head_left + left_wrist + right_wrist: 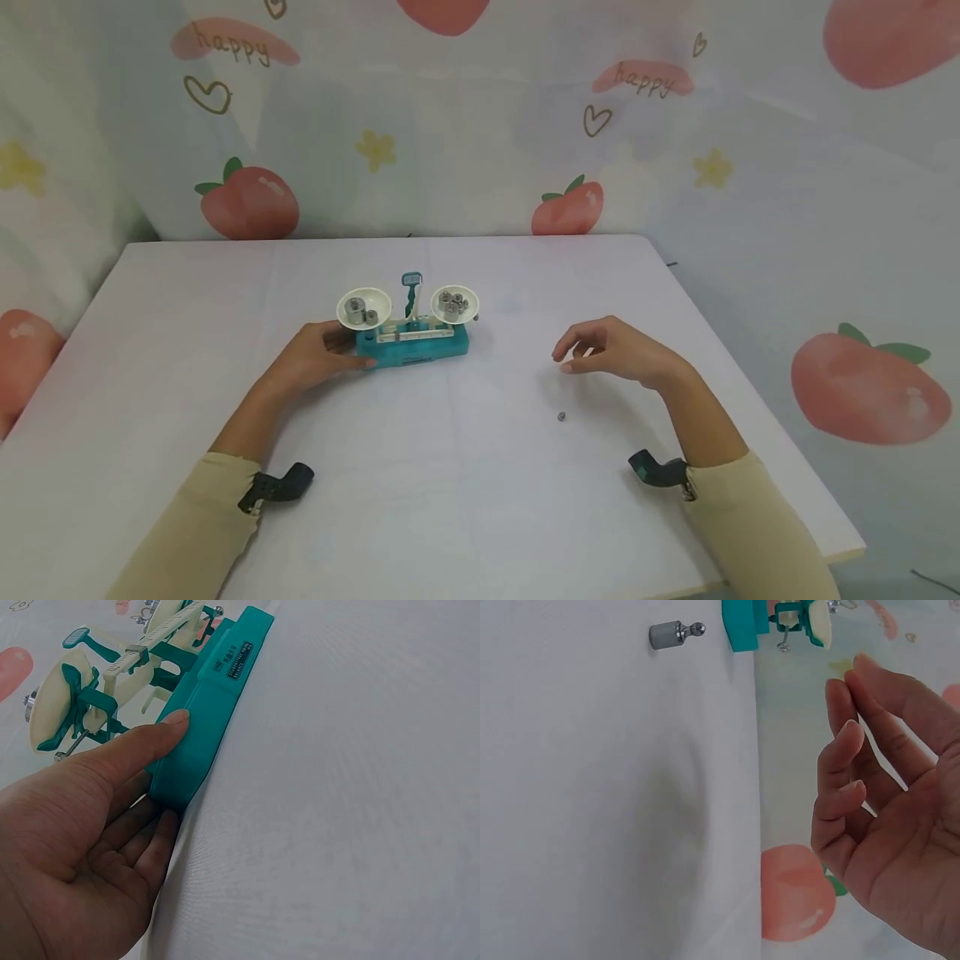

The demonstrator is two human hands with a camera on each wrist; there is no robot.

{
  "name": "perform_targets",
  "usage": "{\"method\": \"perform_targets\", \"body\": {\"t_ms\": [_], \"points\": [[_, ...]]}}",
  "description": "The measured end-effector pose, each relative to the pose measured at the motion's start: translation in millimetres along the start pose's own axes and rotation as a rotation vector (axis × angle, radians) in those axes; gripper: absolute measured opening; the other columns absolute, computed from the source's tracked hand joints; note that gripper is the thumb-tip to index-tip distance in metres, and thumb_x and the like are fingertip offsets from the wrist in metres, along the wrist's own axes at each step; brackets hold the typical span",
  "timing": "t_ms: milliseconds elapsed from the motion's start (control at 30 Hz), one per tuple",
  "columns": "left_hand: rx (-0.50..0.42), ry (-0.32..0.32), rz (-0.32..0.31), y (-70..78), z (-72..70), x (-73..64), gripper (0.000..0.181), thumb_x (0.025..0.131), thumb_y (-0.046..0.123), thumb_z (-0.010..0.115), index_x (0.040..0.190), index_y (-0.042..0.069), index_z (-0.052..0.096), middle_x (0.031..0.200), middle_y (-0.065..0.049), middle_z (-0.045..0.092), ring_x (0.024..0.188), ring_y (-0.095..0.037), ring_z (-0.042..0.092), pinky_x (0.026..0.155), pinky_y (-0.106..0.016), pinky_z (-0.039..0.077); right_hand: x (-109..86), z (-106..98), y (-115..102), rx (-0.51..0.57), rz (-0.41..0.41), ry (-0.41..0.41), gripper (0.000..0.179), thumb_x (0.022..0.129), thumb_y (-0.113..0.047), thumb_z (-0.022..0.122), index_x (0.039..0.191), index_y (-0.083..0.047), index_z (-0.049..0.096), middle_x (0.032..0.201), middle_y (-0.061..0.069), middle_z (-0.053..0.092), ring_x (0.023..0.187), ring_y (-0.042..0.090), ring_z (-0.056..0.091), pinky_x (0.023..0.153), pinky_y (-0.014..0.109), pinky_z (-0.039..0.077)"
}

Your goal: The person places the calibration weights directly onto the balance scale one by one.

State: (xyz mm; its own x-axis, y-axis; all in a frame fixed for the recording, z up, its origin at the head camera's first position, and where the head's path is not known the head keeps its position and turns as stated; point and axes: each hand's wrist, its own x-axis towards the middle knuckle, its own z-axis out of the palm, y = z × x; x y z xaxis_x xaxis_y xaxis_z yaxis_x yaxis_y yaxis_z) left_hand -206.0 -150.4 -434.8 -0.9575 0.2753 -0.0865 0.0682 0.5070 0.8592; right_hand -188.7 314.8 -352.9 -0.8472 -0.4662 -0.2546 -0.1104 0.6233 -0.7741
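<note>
A teal balance scale (412, 350) stands toward the back of the table, left of centre. My left hand (315, 358) grips the left end of its base, thumb on the front face and fingers round the end, as the left wrist view shows. On the scale's left cream pan (381, 309) sit a large metal weight (355, 310) and a smaller one. Several metal weights (452, 305) crowd the right pan (468, 315). My right hand (618, 352) hovers above the table with loosely bent fingers, holding nothing. Below it a small metal weight (561, 416) with a knob stands on the table.
White cloth covers the table (450, 517). Behind it hangs a curtain (465, 125) printed with peaches, hearts and stars. A black wrist device (285, 485) sits on the left sleeve, and another black device (658, 471) on the right.
</note>
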Motion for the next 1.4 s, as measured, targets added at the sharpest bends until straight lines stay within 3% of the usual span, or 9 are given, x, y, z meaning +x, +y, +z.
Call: {"method": "perform_targets", "body": {"t_ms": [200, 433, 667, 1400], "points": [[0.005, 0.005, 0.009, 0.2, 0.8, 0.1, 0.082, 0.082, 0.027, 0.090, 0.150, 0.001, 0.051, 0.149, -0.020, 0.053, 0.140, -0.039, 0.048, 0.115, -0.053, 0.038, -14.8, 1.8, 18.5, 0.032, -0.048, -0.065, 0.020, 0.093, -0.014, 0.079, 0.110, -0.003, 0.075, 0.092, 0.016, 0.065, 0.081, 0.034, 0.059, 0.067, 0.036, 0.049], [0.010, 0.008, 0.002, 1.7, 0.3, -1.7, 0.083, 0.083, 0.026, 0.089, 0.151, 0.000, 0.050, 0.150, -0.021, 0.052, 0.141, -0.040, 0.047, 0.115, -0.054, 0.038, -14.8, 11.2, 34.7, 0.078, -0.135, -0.158, 0.020, 0.091, -0.011, 0.081, 0.109, -0.004, 0.075, 0.083, 0.015, 0.064, 0.072, 0.028, 0.058, 0.062, 0.030, 0.050], [0.001, 0.011, -0.006, 2.3, -0.8, -2.1, 0.082, 0.083, 0.025, 0.090, 0.151, 0.000, 0.050, 0.150, -0.021, 0.052, 0.141, -0.040, 0.046, 0.115, -0.054, 0.037, -10.3, 21.4, 45.8, 0.084, -0.121, -0.191, 0.018, 0.087, -0.009, 0.084, 0.104, -0.010, 0.078, 0.077, 0.012, 0.059, 0.071, 0.017, 0.052, 0.062, 0.025, 0.046], [0.015, 0.003, -0.026, 2.2, 0.7, -2.5, 0.082, 0.083, 0.028, 0.090, 0.150, 0.000, 0.051, 0.149, -0.021, 0.053, 0.140, -0.040, 0.047, 0.115, -0.055, 0.037, -8.3, 36.1, 48.8, -0.016, -0.120, -0.148, 0.017, 0.083, -0.011, 0.088, 0.094, -0.018, 0.079, 0.070, 0.002, 0.051, 0.067, 0.015, 0.046, 0.058, 0.023, 0.039]]}}
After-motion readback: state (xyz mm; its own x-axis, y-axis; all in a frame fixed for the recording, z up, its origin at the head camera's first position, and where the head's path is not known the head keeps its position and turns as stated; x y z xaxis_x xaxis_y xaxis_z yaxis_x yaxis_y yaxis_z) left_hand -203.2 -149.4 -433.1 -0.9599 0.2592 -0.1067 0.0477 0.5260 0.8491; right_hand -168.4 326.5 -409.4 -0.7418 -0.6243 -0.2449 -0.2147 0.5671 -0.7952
